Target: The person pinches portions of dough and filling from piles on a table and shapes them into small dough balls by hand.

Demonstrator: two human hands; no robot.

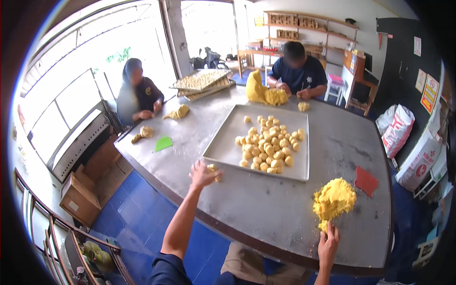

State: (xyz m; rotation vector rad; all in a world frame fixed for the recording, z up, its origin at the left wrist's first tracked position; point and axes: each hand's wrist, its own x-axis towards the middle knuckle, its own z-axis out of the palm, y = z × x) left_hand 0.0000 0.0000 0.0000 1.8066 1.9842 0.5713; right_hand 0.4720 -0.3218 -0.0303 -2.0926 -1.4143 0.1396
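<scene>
Table holds tray centrally, prob. for reach; L hand's grip wide over dough bits, R hand's, at yellow mass, unclear.

This looks like a small bakery workshop: a large metal-topped desk carries a tray of dough balls, mounds of yellow dough and flat scrapers. Two people work along its far side, near stacked trays of small pieces; filled sacks and wall shelves stand around the blue-tiled floor.
</scene>
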